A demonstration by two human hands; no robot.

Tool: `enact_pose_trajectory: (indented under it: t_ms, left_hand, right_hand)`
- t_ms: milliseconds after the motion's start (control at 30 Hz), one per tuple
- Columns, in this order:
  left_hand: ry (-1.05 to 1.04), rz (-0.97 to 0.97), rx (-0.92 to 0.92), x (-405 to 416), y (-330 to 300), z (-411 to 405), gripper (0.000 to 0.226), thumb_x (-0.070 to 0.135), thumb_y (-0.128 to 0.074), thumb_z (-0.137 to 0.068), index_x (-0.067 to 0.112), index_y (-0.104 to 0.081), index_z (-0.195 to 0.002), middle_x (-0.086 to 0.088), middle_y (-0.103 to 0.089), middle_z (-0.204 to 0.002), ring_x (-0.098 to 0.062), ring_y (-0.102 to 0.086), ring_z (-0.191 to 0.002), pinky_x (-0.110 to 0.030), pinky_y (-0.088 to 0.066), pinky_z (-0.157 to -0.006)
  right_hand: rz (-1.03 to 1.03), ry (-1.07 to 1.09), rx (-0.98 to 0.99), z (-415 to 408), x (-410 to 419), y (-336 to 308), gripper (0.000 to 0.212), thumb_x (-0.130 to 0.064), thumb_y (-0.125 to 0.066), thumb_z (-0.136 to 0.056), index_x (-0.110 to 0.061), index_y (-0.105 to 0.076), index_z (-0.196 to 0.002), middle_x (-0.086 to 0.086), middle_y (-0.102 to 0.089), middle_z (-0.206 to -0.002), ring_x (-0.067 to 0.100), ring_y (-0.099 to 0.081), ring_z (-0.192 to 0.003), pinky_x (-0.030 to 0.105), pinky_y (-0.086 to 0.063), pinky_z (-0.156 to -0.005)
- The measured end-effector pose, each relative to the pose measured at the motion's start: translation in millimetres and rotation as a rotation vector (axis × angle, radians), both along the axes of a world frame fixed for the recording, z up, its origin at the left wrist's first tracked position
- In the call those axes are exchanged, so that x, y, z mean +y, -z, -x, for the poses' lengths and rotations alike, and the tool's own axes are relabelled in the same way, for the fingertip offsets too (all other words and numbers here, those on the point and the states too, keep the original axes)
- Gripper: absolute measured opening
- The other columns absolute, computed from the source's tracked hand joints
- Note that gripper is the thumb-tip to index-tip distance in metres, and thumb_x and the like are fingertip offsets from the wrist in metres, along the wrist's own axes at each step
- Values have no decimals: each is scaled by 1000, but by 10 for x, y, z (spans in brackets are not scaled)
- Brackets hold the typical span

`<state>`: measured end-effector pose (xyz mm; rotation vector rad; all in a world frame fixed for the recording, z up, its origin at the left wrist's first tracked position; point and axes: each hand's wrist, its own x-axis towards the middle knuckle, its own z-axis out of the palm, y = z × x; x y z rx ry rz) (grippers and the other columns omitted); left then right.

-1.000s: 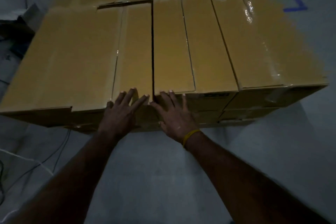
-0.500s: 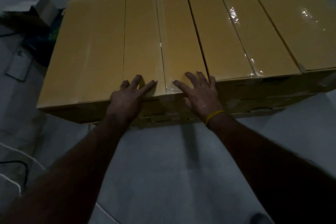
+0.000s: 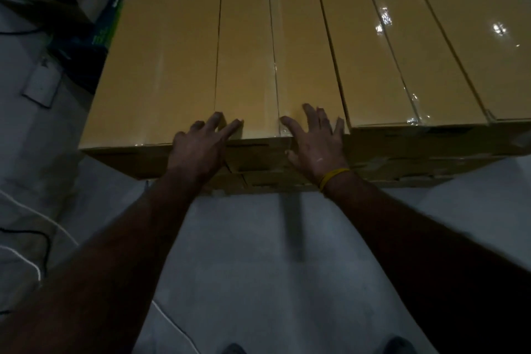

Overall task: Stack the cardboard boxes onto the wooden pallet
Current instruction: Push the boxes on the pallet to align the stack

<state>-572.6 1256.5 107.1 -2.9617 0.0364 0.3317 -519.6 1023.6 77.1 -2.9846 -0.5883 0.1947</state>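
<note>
Box stack (image 3: 178, 66): top layer packed tight, fills upper view; pallet beneath hidden.

Middle box (image 3: 275, 60): near end at stack's front edge, between neighbours, seams almost closed.

Left hand (image 3: 201, 149), right hand (image 3: 316, 149): fingers spread flat over middle box's near top edge, palms on front face, gripping nothing.

Step looks like squaring in: push evenly with both palms, keep front flush with neighbours, avoid crushing corner.

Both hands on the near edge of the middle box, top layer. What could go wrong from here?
1. The left hand and right hand lie flat on the middle box, not gripping, so a push may skew it against the box to its right.
2. Fingertips near the seams between boxes could get pinched.
3. The white cable on the floor is a trip hazard.
</note>
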Motion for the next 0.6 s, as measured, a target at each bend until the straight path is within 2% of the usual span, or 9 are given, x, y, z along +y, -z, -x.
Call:
enact_pose_trajectory:
  t_ms: [133,233,367,467,600]
  left_hand:
    - [-112,-40,78,560,-63,182,81,32,-63,-93,45,-10,-152,-1,-16,-161,-33,-33,-140,-56,-53,-88]
    - [-157,-31,112,924,-92,243,72,35,-57,-97,48,-11,-152,2,-16,-162,-33,-41,-134,-53,-54,-85]
    - [-91,-26,18,1024,-65,233,55,33,-45,-103,46,-23,-152,-1,-30,-158,-32,-59,-113,-40,-55,-72]
    - [-8,-40,-51,1030,-11,241,52,34,-43,-103,43,-26,-151,0,-41,-150,-29,-64,-96,-37,-56,-63]
    - [22,-60,-55,1072,1,227,51,34,-40,-105,46,-22,-151,2,-39,-153,-27,-65,-95,-35,-55,-60]
  right_hand:
    - [-51,-157,25,156,516,-74,71,-45,-58,-95,-41,-18,-154,6,-5,-165,34,-8,-151,66,-10,-117]
    - [-77,-245,52,210,959,-90,70,-44,-58,-95,-41,-19,-154,3,-6,-165,33,-8,-151,65,-11,-116]
    - [10,-255,74,232,1390,-52,69,-46,-54,-98,-45,-15,-154,1,-5,-166,35,-4,-151,71,-10,-114]
    - [28,-225,16,198,1505,-12,64,-42,-51,-100,-45,-17,-154,2,-10,-165,36,-7,-150,73,-14,-111]
    - [23,-214,-8,166,1518,43,60,-37,-50,-101,-45,-20,-153,3,-14,-164,37,-9,-150,74,-12,-110]
